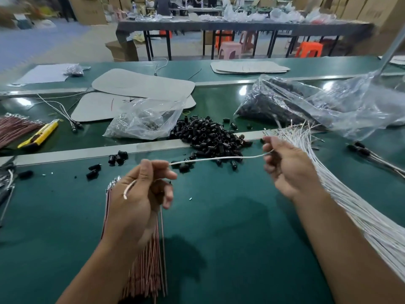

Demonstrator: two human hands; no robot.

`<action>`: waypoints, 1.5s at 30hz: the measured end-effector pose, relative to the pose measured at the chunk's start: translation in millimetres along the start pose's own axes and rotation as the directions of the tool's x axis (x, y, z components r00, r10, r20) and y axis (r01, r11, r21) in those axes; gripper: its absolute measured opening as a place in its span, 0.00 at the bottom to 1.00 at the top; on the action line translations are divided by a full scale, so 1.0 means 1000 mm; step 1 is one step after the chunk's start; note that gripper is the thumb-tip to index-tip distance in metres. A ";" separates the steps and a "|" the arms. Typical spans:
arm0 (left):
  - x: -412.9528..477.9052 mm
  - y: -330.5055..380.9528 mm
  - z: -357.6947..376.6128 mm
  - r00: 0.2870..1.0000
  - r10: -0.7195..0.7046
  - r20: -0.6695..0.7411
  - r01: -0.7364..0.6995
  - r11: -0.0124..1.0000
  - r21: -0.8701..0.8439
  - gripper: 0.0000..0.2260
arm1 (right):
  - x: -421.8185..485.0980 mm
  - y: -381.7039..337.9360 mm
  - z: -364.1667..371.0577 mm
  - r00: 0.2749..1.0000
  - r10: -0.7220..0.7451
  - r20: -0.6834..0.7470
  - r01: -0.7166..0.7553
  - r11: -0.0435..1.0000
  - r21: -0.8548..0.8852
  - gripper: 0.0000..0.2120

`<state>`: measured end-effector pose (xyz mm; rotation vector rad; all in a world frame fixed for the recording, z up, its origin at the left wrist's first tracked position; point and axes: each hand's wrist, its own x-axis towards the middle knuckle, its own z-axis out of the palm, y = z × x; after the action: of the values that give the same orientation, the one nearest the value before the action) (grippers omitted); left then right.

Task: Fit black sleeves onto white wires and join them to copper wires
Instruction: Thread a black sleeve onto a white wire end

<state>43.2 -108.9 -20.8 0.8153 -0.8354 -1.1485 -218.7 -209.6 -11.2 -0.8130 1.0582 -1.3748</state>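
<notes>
A single white wire (219, 158) stretches between my two hands above the green table. My left hand (140, 194) pinches its left end, and a short white piece curls over the back of that hand. My right hand (287, 165) grips the other end. A bundle of copper wires (151, 266) lies under my left wrist. A large bundle of white wires (361, 216) fans out under my right forearm. A heap of black sleeves (210, 137) sits just beyond the wire, with loose ones (94, 172) scattered to the left.
A clear bag of small parts (144, 119) and a larger bag of dark parts (295, 102) lie behind the heap. A yellow utility knife (39, 134) and more copper wires (15, 128) rest at far left. Grey cardboard sheets (142, 84) lie further back.
</notes>
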 end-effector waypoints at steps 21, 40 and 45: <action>0.002 -0.020 -0.011 0.935 0.187 0.302 -0.349 0.316 0.882 0.27 | 0.009 -0.030 -0.041 0.961 0.092 0.262 -0.124 0.986 0.109 0.07; 0.002 -0.024 -0.018 0.940 -0.017 0.339 -0.337 0.074 0.938 0.18 | 0.014 -0.045 -0.069 0.969 0.062 0.241 -0.098 0.985 0.143 0.08; 0.002 -0.021 -0.017 0.931 -0.014 0.364 -0.362 0.062 0.930 0.09 | 0.022 -0.029 -0.067 0.920 -0.336 -0.201 0.118 0.728 -0.676 0.11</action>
<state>49.8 -113.5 -46.6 1.6396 -2.0417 -0.2259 -293.4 -224.4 -10.5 -1.3039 1.7988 -1.3690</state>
